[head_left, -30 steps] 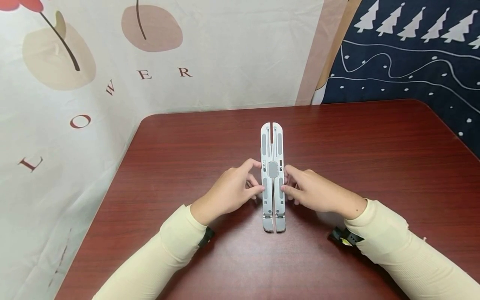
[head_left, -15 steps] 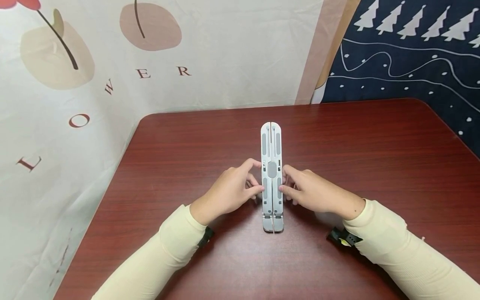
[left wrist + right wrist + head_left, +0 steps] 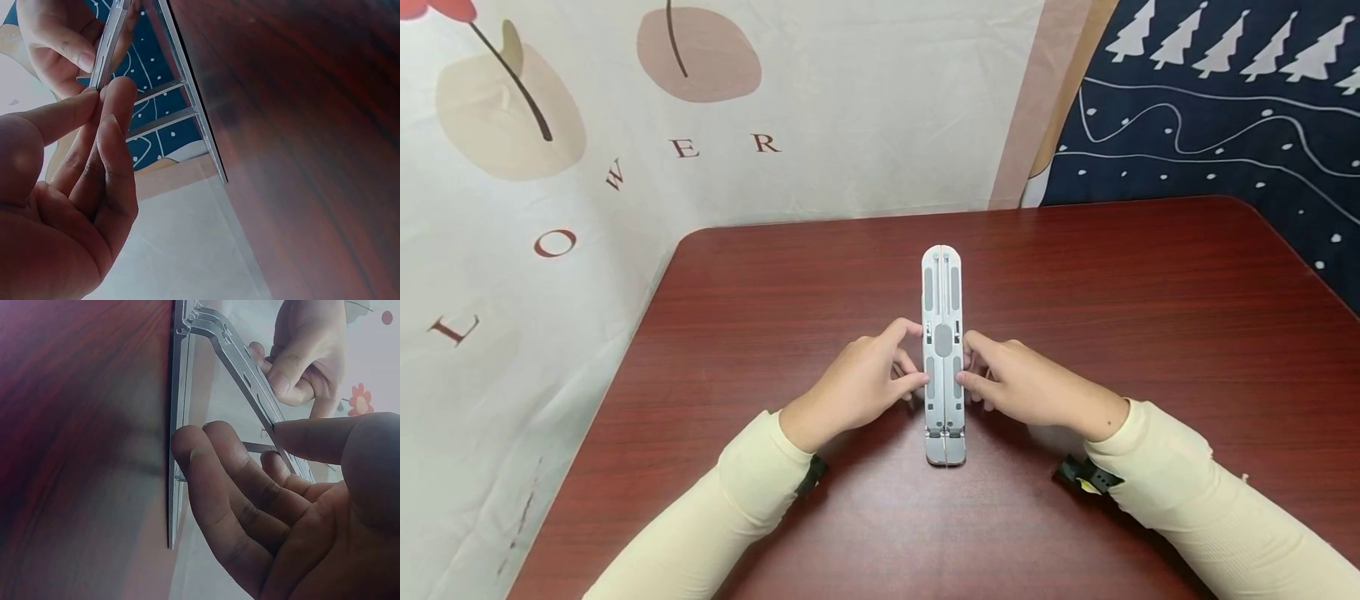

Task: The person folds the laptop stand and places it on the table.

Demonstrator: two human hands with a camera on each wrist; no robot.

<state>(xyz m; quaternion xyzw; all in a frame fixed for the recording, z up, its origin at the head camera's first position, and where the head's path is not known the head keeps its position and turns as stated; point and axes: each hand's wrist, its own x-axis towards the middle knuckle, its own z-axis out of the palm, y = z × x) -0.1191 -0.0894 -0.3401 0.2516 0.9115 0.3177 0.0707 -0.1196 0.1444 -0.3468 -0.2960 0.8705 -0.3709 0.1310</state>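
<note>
A silver folding stand (image 3: 942,292) lies folded flat in the middle of the dark red table (image 3: 1150,333), its long axis pointing away from me. My left hand (image 3: 912,358) pinches its left edge between thumb and fingers. On the opposite edge, my right hand (image 3: 968,360) pinches the stand in the same way. In the left wrist view the left fingertips (image 3: 103,103) meet at the thin metal edge of the stand (image 3: 111,40). In the right wrist view the right thumb (image 3: 312,434) presses on the stand's bar (image 3: 247,375), with the fingers curled beneath it.
A pale cloth with flower prints and letters (image 3: 625,167) hangs behind and to the left of the table. A dark blue cloth with white trees (image 3: 1210,100) hangs at the back right. Both forearms wear cream sleeves with black wrist straps (image 3: 1086,475).
The two halves of the stand have closed together; the gap between them is gone. My right hand has shifted slightly left with it.
</note>
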